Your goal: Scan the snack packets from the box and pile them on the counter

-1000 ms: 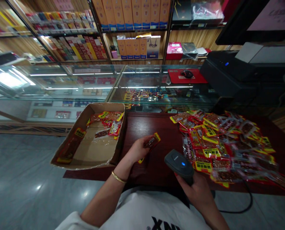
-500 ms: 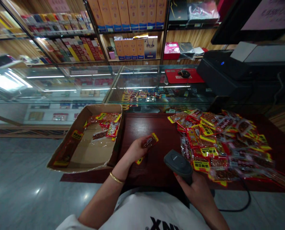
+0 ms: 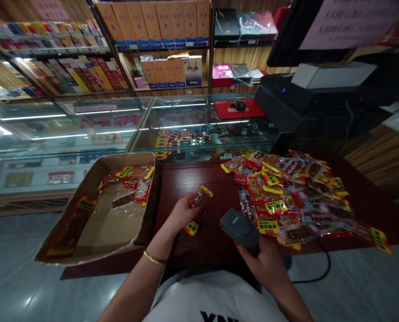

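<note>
My left hand (image 3: 183,212) is closed on a snack packet (image 3: 202,201) with yellow ends and a clear, red-edged wrapper, above the dark red table. The packet stands tilted, its lower yellow end at the table side of my fingers. My right hand (image 3: 265,257) grips a black barcode scanner (image 3: 240,227), whose head points toward the packet; most of its handle is hidden in my palm. Beyond the scanner, on the right, lies a large heap of similar snack packets (image 3: 276,206). Left of my left hand sits an open cardboard box (image 3: 114,230) with several packets inside.
A glass display counter (image 3: 182,107) runs behind the table (image 3: 176,174). On it lie a red mouse pad (image 3: 249,112) with a mouse, and a black printer-like machine (image 3: 307,107) under a monitor. A black cable (image 3: 327,264) hangs off the front edge at right.
The packet in my left hand has turned, so more of its length and its lower yellow end show. The whole view has shifted to the right; the scanner stays in my right hand.
</note>
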